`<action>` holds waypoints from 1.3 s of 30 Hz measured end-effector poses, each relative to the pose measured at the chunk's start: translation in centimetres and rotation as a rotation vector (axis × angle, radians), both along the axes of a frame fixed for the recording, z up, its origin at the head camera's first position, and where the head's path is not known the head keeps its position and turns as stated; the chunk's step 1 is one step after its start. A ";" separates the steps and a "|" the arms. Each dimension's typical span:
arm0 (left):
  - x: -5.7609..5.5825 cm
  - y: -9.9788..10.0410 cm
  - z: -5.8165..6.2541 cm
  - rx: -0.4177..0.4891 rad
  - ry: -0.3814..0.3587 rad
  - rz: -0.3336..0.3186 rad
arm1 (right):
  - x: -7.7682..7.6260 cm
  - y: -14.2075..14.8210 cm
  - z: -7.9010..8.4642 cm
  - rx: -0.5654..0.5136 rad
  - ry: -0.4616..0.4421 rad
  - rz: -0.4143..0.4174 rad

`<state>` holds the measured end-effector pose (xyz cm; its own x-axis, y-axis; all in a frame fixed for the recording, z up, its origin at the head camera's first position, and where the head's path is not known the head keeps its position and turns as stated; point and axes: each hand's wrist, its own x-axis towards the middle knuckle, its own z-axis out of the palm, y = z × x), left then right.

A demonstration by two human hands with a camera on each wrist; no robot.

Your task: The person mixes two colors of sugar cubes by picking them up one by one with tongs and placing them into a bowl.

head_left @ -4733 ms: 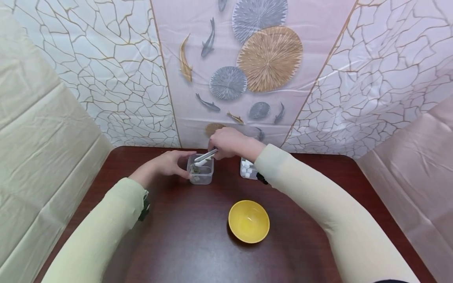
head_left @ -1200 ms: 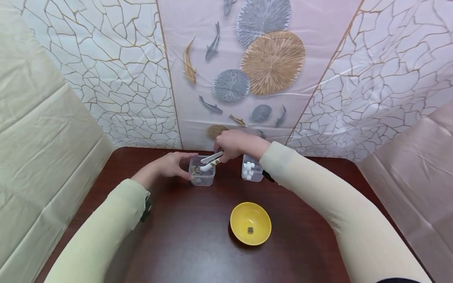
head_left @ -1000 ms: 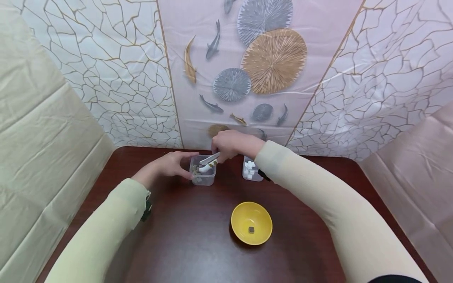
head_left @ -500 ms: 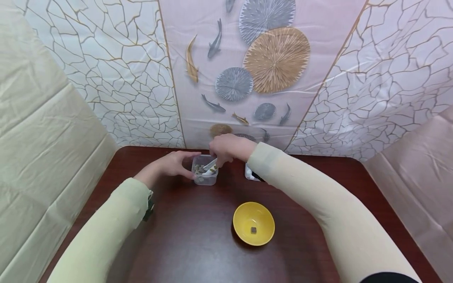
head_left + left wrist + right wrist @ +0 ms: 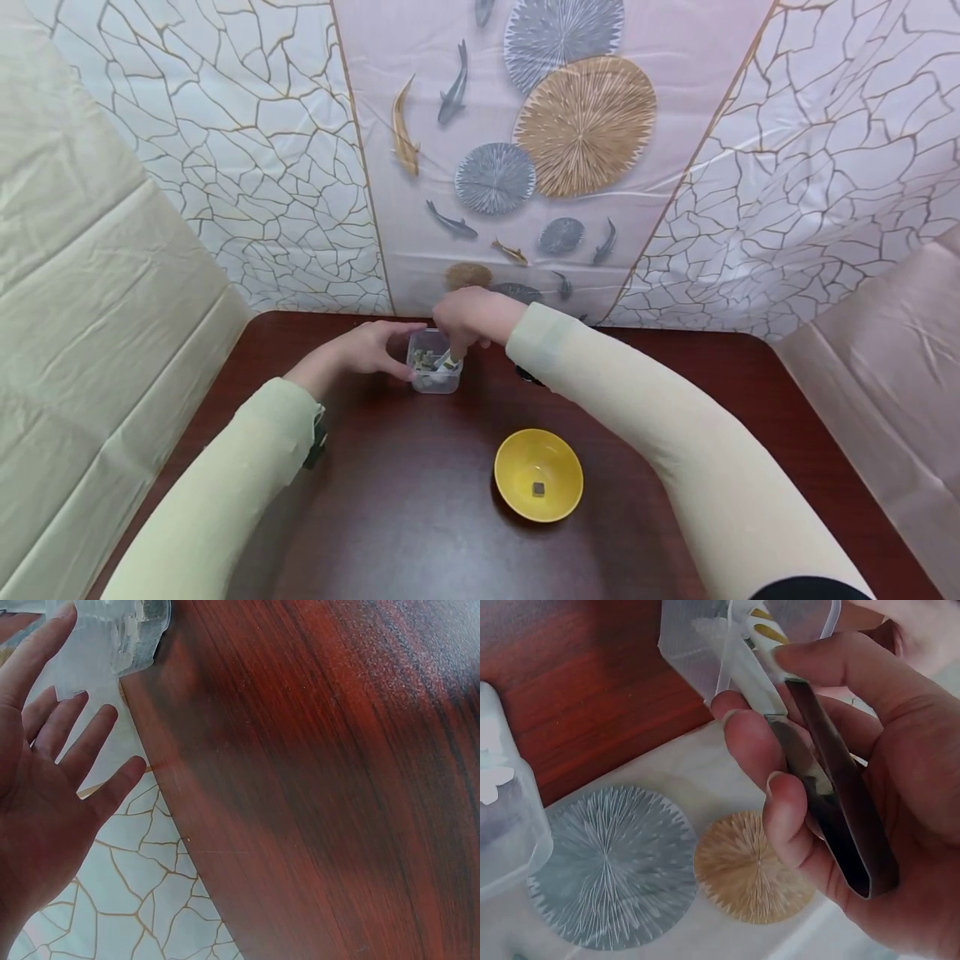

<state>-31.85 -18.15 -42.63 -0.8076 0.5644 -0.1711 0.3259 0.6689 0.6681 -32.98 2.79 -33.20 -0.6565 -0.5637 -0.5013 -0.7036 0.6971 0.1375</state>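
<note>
My left hand (image 5: 363,348) holds a small clear plastic box (image 5: 437,385) at its left side, thumb at the front corner and index finger toward the back; the other fingers extend in the left wrist view. Small greenish-brown pieces (image 5: 423,358) lie inside the box. My right hand (image 5: 468,318) grips metal tongs (image 5: 844,799) with white, yellow-patterned tips, which reach down into the box. Whether the tips pinch a piece is hidden. Nearer me stands a yellow bowl (image 5: 536,454) with one small brownish cube (image 5: 538,489) in it.
A second clear box (image 5: 514,825) with white pieces stands to the right, hidden by my right sleeve in the head view. The dark wooden table (image 5: 390,500) ends at a patterned backdrop (image 5: 285,208), with cloth on both sides.
Over the last seconds a brownish cube has come into the yellow bowl. Lately the right hand and tongs have lowered and tipped more steeply into the box; the left hand keeps its place.
</note>
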 end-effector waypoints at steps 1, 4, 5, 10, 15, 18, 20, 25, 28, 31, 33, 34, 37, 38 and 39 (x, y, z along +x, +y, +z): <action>0.0 0.0 0.0 0.000 0.004 -0.003 | 0.0 -0.1 0.0 0.006 0.000 0.002; 0.0 0.1 0.0 0.001 0.007 -0.006 | 0.0 -0.1 -0.2 0.010 0.004 0.015; 0.0 0.1 0.0 0.003 0.008 -0.009 | 0.0 0.0 -0.2 0.007 0.009 0.022; 0.0 0.1 0.0 0.007 0.009 -0.010 | -0.2 0.8 0.0 -0.032 0.037 0.049; 0.1 0.0 0.1 -0.002 0.002 0.001 | -0.5 1.7 0.6 -0.094 0.037 0.040; 0.1 0.1 0.1 -0.011 0.002 0.003 | -0.7 2.3 0.9 -0.121 0.017 0.033; 0.1 0.2 0.1 -0.013 0.002 0.003 | -0.9 2.7 1.1 -0.150 -0.003 0.031; 0.1 0.4 0.0 -0.003 -0.002 0.001 | -1.1 3.8 1.7 -0.262 -0.052 0.042; 0.0 0.4 -0.1 -0.001 -0.004 0.000 | -1.0 4.6 2.1 -0.315 -0.072 0.055; 0.1 0.5 0.0 0.002 -0.012 0.002 | -0.9 5.4 2.5 -0.355 -0.094 0.071; 0.1 0.5 0.0 -0.002 -0.017 0.007 | -0.7 5.9 2.8 -0.381 -0.116 0.071; 0.1 0.5 -0.1 0.000 -0.022 0.010 | -0.6 6.2 2.9 -0.397 -0.133 0.068; 0.1 0.4 -0.1 0.000 -0.030 0.022 | -0.3 7.1 3.5 -0.434 -0.158 0.062; 0.1 0.3 -0.1 -0.001 -0.024 0.021 | -0.2 7.4 3.6 -0.447 -0.157 0.063; 0.1 0.3 -0.1 -0.004 -0.017 0.021 | -0.1 7.7 3.8 -0.458 -0.153 0.062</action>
